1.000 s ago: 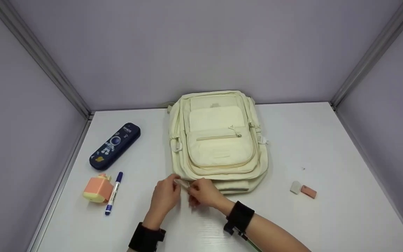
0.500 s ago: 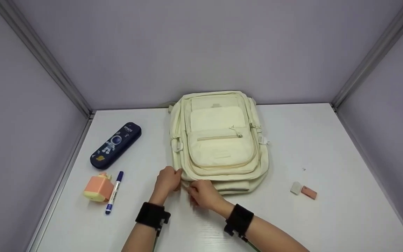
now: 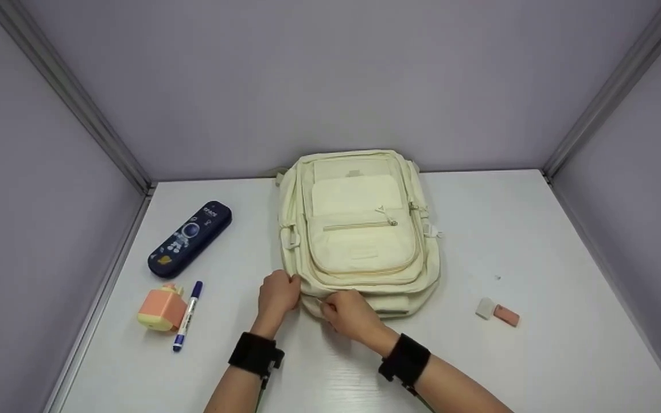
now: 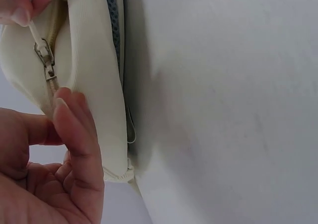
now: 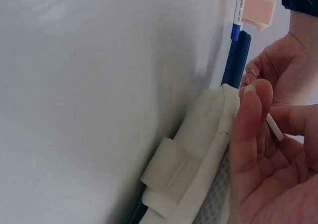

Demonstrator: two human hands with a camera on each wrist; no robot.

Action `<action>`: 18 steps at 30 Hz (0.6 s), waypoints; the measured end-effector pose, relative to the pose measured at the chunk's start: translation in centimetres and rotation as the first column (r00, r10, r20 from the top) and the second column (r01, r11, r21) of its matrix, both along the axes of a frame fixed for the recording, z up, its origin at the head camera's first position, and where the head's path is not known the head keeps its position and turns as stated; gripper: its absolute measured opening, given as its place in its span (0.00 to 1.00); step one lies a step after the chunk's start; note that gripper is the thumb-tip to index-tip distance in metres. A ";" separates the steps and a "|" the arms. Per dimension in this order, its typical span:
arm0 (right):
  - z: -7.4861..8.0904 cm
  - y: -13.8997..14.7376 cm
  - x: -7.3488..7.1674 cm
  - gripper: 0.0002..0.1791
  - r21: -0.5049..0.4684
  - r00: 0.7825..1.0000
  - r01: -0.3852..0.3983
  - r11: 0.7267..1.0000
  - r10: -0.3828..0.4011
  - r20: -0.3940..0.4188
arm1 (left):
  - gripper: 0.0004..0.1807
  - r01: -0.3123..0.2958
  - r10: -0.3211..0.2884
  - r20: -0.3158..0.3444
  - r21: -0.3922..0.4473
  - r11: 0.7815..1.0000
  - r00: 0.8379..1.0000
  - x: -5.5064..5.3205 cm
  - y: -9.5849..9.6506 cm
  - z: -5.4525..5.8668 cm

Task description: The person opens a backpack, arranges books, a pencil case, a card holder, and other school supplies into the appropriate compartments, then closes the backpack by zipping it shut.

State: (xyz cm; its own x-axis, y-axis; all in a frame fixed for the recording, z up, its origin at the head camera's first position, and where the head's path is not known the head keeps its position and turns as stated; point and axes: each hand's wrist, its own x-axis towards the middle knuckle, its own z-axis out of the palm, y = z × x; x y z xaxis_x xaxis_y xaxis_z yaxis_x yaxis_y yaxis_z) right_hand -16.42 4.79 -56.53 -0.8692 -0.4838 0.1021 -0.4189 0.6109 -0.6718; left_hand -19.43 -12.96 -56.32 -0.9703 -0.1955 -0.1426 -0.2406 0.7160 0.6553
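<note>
A cream backpack (image 3: 365, 241) lies front side up at the back middle of the white table in the head view. My left hand (image 3: 279, 292) is at its lower left corner, where thumb and fingers pinch the fabric along a zipper. The left wrist view shows the metal zipper slider (image 4: 47, 60) just beyond those fingertips, with a pale cord pull (image 4: 35, 33). My right hand (image 3: 354, 318) pinches that cord at the bag's bottom edge. A short end of the cord (image 5: 275, 127) sticks out between its fingers in the right wrist view.
Left of the bag lie a dark blue space-print pencil case (image 3: 190, 239), an orange and yellow box-shaped item (image 3: 162, 310) and a blue-capped marker (image 3: 187, 315). A whitish block (image 3: 485, 308) and a pink block (image 3: 506, 315) lie at right. Panel walls (image 3: 330, 74) surround the table.
My left hand has moved up and slightly right along the bag's corner and taken a new pinch. The right hand has slid to the right along the bottom edge with the cord pull.
</note>
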 end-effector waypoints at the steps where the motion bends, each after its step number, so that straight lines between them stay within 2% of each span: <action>1: 0.1 0.2 -0.1 0.20 0.004 1.000 0.004 1.000 -0.004 -0.008 | 0.18 -0.002 0.002 -0.003 0.003 1.000 1.000 0.0 0.1 0.0; 4: 0.4 0.9 -0.1 0.18 0.014 0.999 0.015 1.000 -0.015 -0.040 | 0.18 -0.008 0.008 -0.012 0.015 1.000 1.000 -0.1 0.2 0.2; 7: 0.5 1.7 -0.1 0.22 0.028 0.998 0.017 0.999 -0.015 -0.059 | 0.18 -0.014 0.014 -0.023 0.017 1.000 1.000 -0.1 0.3 0.4; 11: 0.6 3.1 0.0 0.26 0.049 0.998 0.012 0.999 -0.009 -0.059 | 0.18 -0.017 0.018 -0.027 0.011 1.000 0.999 -0.1 0.2 0.5; 18: 0.7 5.4 0.1 0.25 0.042 0.999 -0.013 0.999 0.015 -0.050 | 0.19 -0.015 0.015 -0.020 0.016 1.000 1.000 0.0 0.2 0.5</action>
